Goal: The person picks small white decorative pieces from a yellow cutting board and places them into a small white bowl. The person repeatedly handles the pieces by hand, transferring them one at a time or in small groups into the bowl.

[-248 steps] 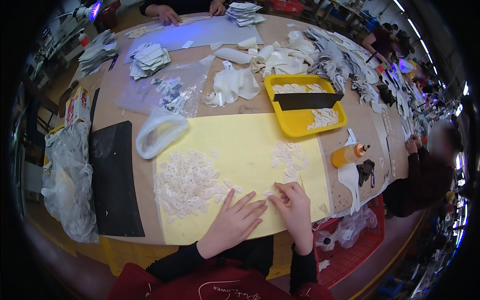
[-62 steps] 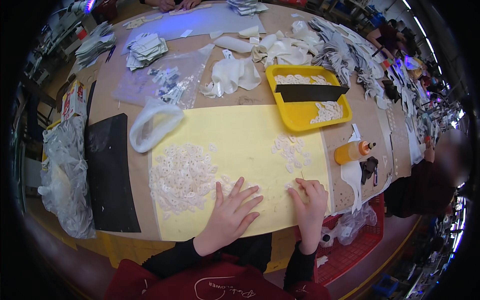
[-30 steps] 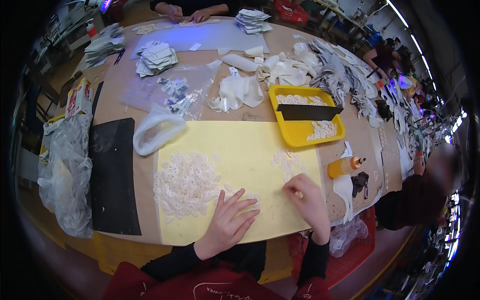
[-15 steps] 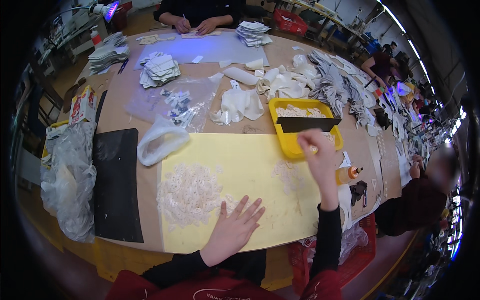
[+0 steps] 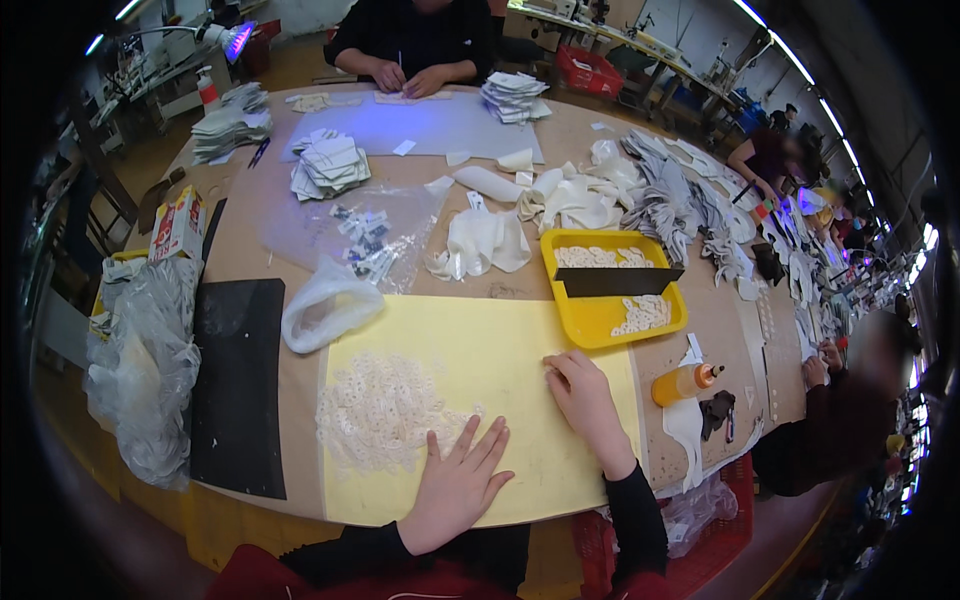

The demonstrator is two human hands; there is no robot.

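Observation:
My left hand (image 5: 462, 485) lies flat on a yellow sheet (image 5: 480, 335), fingers spread. Its fingertips are at the right edge of a heap of small cream cut-out pieces (image 5: 375, 410). Further right, my right hand (image 5: 587, 400) is low over the sheet with its fingers curled down; what they hold, if anything, is hidden beneath them. Beyond it stands a yellow tray (image 5: 600, 330), split by a black divider (image 5: 620, 282). Cream pieces lie in both of its parts, with bare yellow floor showing in the nearer one.
Right of the sheet lies a bottle of orange liquid (image 5: 685, 383). A black board (image 5: 238, 390) and a clear plastic bag (image 5: 330, 305) are at the left. White fabric scraps (image 5: 485, 240) lie behind. A co-worker (image 5: 415, 45) sits across the table, near stacked pieces (image 5: 328, 165).
My right hand has come down from over the tray's near part to the yellow sheet. The loose pieces at the sheet's right no longer show. My left hand stays flat; the view has tilted slightly.

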